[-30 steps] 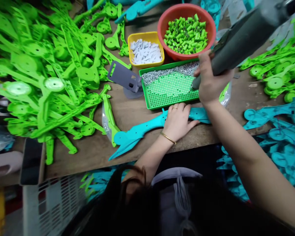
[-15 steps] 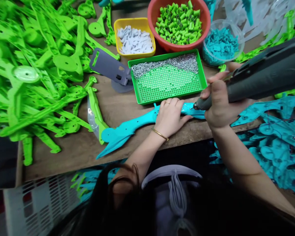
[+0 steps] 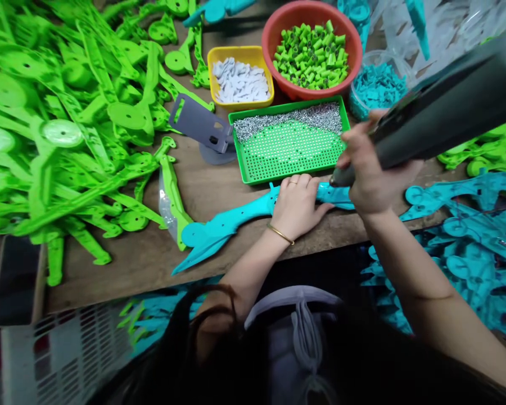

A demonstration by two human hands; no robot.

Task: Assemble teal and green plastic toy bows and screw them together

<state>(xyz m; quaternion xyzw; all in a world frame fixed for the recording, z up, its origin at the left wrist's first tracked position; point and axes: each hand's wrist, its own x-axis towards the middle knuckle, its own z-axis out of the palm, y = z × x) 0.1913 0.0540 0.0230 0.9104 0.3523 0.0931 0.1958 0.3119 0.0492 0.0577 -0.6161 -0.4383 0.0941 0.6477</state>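
Note:
A long blue plastic piece (image 3: 244, 211) lies across the front of the wooden table. Over its middle, my left hand (image 3: 296, 207) presses down, fingers wrapped over the far edge and thumb along the near side. My right hand (image 3: 373, 169) grips a dark power screwdriver (image 3: 442, 101), tilted with its tip low over the right part of the piece; whether the tip touches is not clear. Just beyond my left hand sits a green perforated tray (image 3: 289, 174) with small silver screws (image 3: 287, 119) along its far side.
Green plastic parts (image 3: 67, 135) heap up at the left, blue parts (image 3: 480, 242) at the right. Behind the tray stand a yellow box (image 3: 242, 106), a red bowl (image 3: 312, 93) and a clear tub (image 3: 360, 112). A grey stand (image 3: 200, 124) and a phone (image 3: 19, 281) are leftward.
The view has shifted a little, so the table things appear slightly further right and lower. The screwdriver's body is more steeply raised, its tip slightly higher. My left hand still holds the blue piece.

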